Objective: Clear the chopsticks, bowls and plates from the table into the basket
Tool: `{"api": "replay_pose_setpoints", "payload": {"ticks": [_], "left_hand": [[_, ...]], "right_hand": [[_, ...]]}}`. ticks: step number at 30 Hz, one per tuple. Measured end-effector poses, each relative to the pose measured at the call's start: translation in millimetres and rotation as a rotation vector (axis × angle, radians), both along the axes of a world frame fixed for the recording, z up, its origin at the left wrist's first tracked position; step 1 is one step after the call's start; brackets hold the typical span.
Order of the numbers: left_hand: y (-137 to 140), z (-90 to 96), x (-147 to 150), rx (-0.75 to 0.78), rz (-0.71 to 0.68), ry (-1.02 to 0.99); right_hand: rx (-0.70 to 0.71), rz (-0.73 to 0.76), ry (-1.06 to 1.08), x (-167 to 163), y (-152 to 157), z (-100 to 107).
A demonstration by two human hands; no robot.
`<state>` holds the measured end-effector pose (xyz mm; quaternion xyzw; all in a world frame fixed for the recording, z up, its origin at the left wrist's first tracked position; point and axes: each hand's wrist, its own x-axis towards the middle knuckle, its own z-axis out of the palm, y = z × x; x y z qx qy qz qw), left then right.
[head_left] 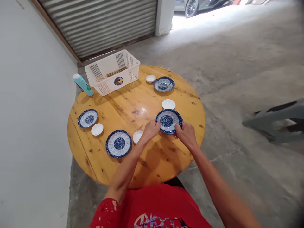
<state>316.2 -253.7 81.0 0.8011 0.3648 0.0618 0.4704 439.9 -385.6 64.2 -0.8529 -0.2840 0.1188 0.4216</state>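
Between my two hands is a blue-and-white plate, gripped at its left and right rims. My left hand pinches the left edge, and my right hand has its thumb on the right edge. Just beyond this plate sits a small white dish. Another small white dish lies partly hidden behind my left forearm. To its left is a second blue-and-white plate, flat on the round wooden table. Whether the held plate touches the table I cannot tell.
At the far left edge are a third patterned plate and a small white dish. A white plastic basket with thin sticks inside stands at the back, beside a turquoise bottle. A glass bowl rests on a far plate.
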Motion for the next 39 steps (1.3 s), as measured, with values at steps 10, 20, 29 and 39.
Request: {"api": "replay_pose_setpoints", "payload": {"ticks": [10,20,29,39], "left_hand": [[-37,-7.9,67,0.081,0.198,0.316],[-44,-15.2,77,0.172,0.191,0.445],[-36,-23.4,77,0.158,0.192,0.452],[-28,-36.2,71,0.119,0.133,0.453]], "right_hand": [[-0.326,0.293,-0.059,84,1,-34],[-0.448,0.379,-0.051,104,8,-40],[-0.51,0.433,-0.002,108,15,-47],[-0.476,0.429,0.164,110,16,-49]]}}
